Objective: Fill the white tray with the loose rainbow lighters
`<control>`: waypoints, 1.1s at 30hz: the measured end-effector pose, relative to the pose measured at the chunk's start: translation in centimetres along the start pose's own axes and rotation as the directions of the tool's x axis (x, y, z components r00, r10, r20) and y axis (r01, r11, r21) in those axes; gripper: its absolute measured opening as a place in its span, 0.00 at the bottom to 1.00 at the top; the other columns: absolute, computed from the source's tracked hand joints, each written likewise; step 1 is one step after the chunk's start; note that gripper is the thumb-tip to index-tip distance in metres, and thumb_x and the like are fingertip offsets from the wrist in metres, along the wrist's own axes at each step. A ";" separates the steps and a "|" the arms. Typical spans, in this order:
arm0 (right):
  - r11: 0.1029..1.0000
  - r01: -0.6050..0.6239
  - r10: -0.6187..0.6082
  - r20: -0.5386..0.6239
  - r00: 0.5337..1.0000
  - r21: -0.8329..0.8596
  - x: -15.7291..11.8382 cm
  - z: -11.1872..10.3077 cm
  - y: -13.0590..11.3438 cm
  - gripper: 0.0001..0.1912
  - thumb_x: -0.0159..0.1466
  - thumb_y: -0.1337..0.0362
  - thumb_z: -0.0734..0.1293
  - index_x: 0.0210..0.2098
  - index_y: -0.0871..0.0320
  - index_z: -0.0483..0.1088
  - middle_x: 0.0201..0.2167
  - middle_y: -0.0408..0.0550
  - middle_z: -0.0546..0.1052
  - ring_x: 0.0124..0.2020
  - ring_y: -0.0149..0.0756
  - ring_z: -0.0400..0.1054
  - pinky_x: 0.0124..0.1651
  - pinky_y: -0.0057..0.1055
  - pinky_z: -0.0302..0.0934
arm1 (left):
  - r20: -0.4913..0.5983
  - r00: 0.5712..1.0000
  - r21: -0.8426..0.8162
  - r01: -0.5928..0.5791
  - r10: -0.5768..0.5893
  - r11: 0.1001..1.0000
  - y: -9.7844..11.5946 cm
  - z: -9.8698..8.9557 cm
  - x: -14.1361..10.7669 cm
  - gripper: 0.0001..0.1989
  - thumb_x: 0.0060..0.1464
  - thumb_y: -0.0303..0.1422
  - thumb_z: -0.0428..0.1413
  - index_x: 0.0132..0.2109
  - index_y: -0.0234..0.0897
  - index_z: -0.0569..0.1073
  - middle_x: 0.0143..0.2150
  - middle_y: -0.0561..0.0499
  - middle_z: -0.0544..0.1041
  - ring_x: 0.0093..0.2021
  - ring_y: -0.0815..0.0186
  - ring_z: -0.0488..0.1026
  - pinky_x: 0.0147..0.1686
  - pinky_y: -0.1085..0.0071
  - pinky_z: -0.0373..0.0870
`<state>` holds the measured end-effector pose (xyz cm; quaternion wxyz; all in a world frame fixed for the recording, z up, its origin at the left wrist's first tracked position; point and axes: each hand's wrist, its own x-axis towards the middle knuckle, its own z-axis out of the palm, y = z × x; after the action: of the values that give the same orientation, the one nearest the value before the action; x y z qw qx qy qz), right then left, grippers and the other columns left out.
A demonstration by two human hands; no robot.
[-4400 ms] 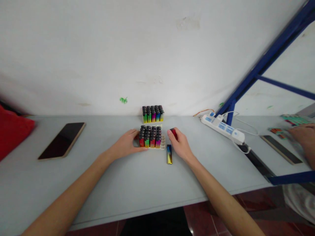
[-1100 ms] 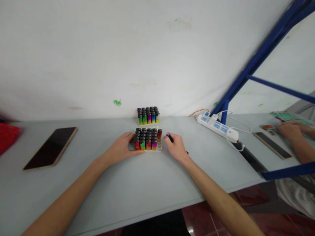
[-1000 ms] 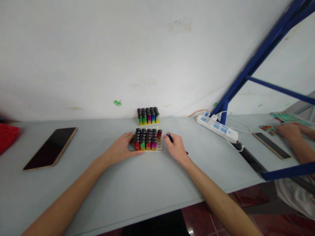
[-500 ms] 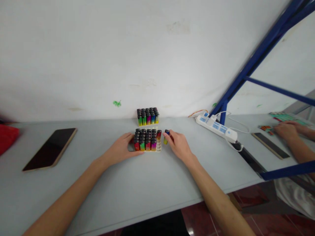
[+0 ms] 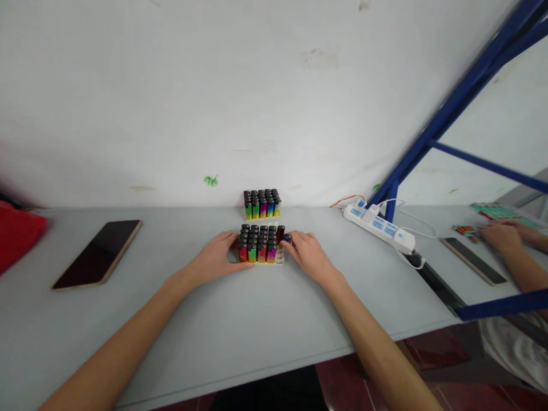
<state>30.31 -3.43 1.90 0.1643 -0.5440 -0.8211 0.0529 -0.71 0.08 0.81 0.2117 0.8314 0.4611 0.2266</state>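
A white slotted tray of upright lighters with black tops and coloured bodies stands in front of me. My left hand grips the tray's left end, its thumb along the front edge and its fingers at the left side. Pinched in my right hand is a lighter with a dark top, tilted at the tray's right column. Its lower part is mostly hidden by my fingers. Behind it in that column stands a red lighter; the slots nearer me show bare.
A second block of lighters stands behind, near the wall. A phone and a red item lie left. To the right are a power strip, a blue metal frame, another phone and another person's hands.
My right hand has brought the lighter left from beside the tray to its right column, and the lighter now tilts. My left hand keeps its grip. The view has shifted slightly.
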 end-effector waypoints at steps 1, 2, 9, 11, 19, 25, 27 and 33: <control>0.999 -0.012 0.013 0.016 1.000 -0.048 0.0 -0.1 -0.2 0.13 0.87 0.57 0.66 0.48 0.57 0.78 0.47 0.57 0.86 0.50 0.47 0.80 0.55 0.40 0.66 | 0.007 1.000 0.003 0.005 -0.005 1.000 0.0 0.0 0.0 0.28 0.54 0.59 0.72 0.47 0.41 0.83 0.53 0.39 0.86 0.56 0.40 0.84 0.59 0.48 0.82; 0.996 -0.021 0.023 0.032 0.999 -0.082 0.0 -0.1 -0.3 0.14 0.86 0.56 0.67 0.48 0.57 0.79 0.48 0.58 0.86 0.50 0.48 0.80 0.56 0.40 0.65 | 0.013 1.000 0.007 0.008 -0.008 1.000 0.1 0.0 0.0 0.28 0.54 0.59 0.72 0.47 0.41 0.83 0.53 0.40 0.86 0.56 0.40 0.84 0.59 0.49 0.82; 0.992 0.004 0.004 -0.064 0.998 0.127 -1.2 -1.4 3.0 0.14 0.86 0.55 0.67 0.51 0.55 0.82 0.44 0.51 0.84 0.46 0.43 0.80 0.54 0.38 0.68 | 0.007 1.000 0.019 -0.009 0.009 1.000 0.1 0.1 0.2 0.30 0.55 0.62 0.71 0.48 0.40 0.83 0.49 0.41 0.86 0.51 0.43 0.83 0.56 0.51 0.82; 0.986 -0.044 0.056 -0.075 0.996 0.162 -2.2 -1.9 4.7 0.11 0.82 0.55 0.71 0.51 0.55 0.83 0.45 0.53 0.85 0.47 0.45 0.80 0.56 0.39 0.71 | 0.001 1.000 0.011 -0.014 0.014 1.000 0.1 0.1 0.2 0.31 0.54 0.62 0.72 0.48 0.40 0.83 0.49 0.41 0.85 0.50 0.43 0.83 0.55 0.51 0.82; 0.959 -0.141 0.143 0.007 0.990 0.246 -7.1 -1.8 6.6 0.09 0.79 0.59 0.71 0.51 0.54 0.84 0.43 0.53 0.83 0.43 0.46 0.81 0.53 0.42 0.76 | -0.003 1.000 -0.003 -0.026 0.026 1.000 0.0 0.4 0.1 0.30 0.55 0.62 0.72 0.48 0.41 0.83 0.51 0.40 0.85 0.52 0.42 0.83 0.57 0.51 0.81; 0.835 -0.200 0.301 -0.122 0.946 0.513 -5.3 -2.7 5.5 0.25 0.78 0.41 0.67 0.55 0.55 0.82 0.49 0.55 0.82 0.24 0.34 0.73 0.28 0.36 0.72 | -0.008 0.999 -0.006 -0.041 0.041 0.999 -0.1 0.4 0.1 0.30 0.55 0.61 0.72 0.51 0.42 0.84 0.52 0.41 0.86 0.54 0.43 0.83 0.58 0.51 0.80; 0.806 -0.188 0.335 -0.171 0.927 0.561 -3.6 -3.3 5.0 0.29 0.76 0.36 0.69 0.54 0.55 0.85 0.50 0.56 0.82 0.22 0.31 0.69 0.23 0.34 0.67 | -0.005 0.999 0.004 -0.041 0.041 0.999 -0.1 0.4 0.1 0.30 0.56 0.61 0.72 0.51 0.41 0.83 0.51 0.41 0.86 0.53 0.43 0.83 0.58 0.51 0.80; 0.688 -0.100 0.304 -0.161 0.939 0.718 1.2 -3.4 4.5 0.37 0.70 0.31 0.71 0.52 0.59 0.87 0.41 0.53 0.82 0.24 0.31 0.67 0.27 0.33 0.64 | 0.002 1.000 0.030 -0.026 0.026 0.999 0.0 0.3 0.0 0.29 0.56 0.61 0.72 0.47 0.41 0.82 0.49 0.41 0.85 0.51 0.44 0.83 0.55 0.53 0.80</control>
<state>34.89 -0.86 4.13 0.4601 -0.5306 -0.6437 0.3041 -0.54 0.06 0.56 0.1966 0.8406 0.4533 0.2219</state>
